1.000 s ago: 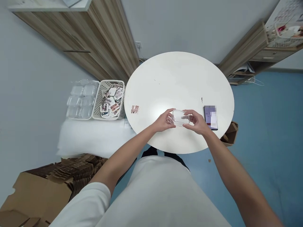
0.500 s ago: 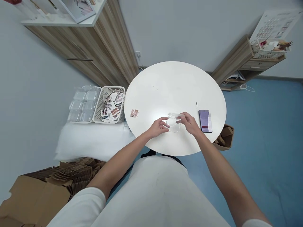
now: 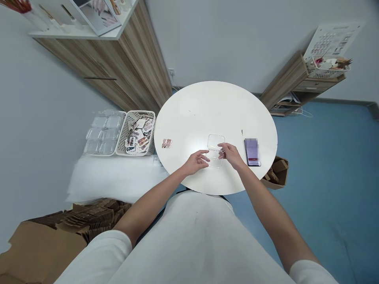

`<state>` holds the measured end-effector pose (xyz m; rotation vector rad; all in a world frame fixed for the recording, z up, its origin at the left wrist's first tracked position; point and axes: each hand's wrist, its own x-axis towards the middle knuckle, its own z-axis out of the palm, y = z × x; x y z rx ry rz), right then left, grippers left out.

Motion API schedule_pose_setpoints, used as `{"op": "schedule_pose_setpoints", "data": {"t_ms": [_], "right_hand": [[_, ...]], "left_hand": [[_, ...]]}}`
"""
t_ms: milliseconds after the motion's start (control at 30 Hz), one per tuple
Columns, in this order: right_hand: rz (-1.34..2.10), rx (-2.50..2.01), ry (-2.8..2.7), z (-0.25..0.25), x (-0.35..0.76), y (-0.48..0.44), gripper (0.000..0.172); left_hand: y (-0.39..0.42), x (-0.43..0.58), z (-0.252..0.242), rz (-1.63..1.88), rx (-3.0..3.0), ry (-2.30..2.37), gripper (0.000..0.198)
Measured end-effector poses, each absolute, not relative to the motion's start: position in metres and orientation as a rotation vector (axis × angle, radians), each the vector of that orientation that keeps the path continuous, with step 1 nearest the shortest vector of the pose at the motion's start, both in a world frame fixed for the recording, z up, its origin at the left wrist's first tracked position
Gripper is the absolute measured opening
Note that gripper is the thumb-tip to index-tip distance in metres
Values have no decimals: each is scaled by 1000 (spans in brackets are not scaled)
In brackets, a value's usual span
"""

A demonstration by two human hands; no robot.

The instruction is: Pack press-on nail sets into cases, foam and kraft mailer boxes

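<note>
A clear plastic clamshell box (image 3: 214, 161) is over the near middle of the white table, with its lid (image 3: 216, 141) swung back toward the far side. Closed on its left edge is my left hand (image 3: 195, 162), thumb at the near corner. My right hand (image 3: 231, 154) grips the right side near the hinge, with its fingertips by the lid. I see nothing inside the box. Left of it on the table lies a small card of press-on nails (image 3: 166, 143). A phone (image 3: 252, 152) with a lit screen is to the right of my right hand.
The round white table (image 3: 219, 102) stands before me. At left are a basket of nail cards (image 3: 120, 146), stacked clear boxes (image 3: 102, 134), white sheet packing (image 3: 115, 175) and folded cardboard (image 3: 50, 248). A carton (image 3: 281, 183) stands on the floor at right.
The box's lid has tilted further back, away from me, and now shows as a full panel. Both hands keep their hold. The whole view has shifted slightly.
</note>
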<state>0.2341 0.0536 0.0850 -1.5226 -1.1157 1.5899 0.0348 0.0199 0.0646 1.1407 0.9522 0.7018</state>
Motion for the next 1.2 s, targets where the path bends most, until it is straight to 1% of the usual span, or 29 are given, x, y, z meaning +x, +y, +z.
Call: {"op": "schedule_pose_setpoints", "data": {"t_ms": [167, 333, 433, 500, 667, 800, 1000, 1200], "right_hand": [[1568, -1507, -1075, 74, 236, 45, 48], [1353, -1523, -1166, 69, 236, 17, 49], [1287, -1568, -1239, 62, 235, 3, 46], [1280, -1597, -1243, 56, 234, -1, 44], [1282, -1668, -1223, 36, 234, -2, 46], [1276, -1707, -1256, 22, 235, -1, 46], [1214, -1800, -1311, 2, 234, 2, 43], [1217, -1853, -1311, -10, 231, 2, 43]], "left_hand": [[18, 38, 62, 714, 1121, 974, 60], [18, 39, 59, 751, 1070, 998, 64], [18, 40, 53, 752, 1059, 1008, 61], [17, 42, 46, 742, 1067, 1040, 59], [11, 46, 23, 688, 1165, 1199, 54], [8, 48, 7, 602, 1278, 1322, 55], [9, 51, -10, 508, 1359, 1343, 60], [8, 51, -19, 454, 1410, 1351, 56]]}}
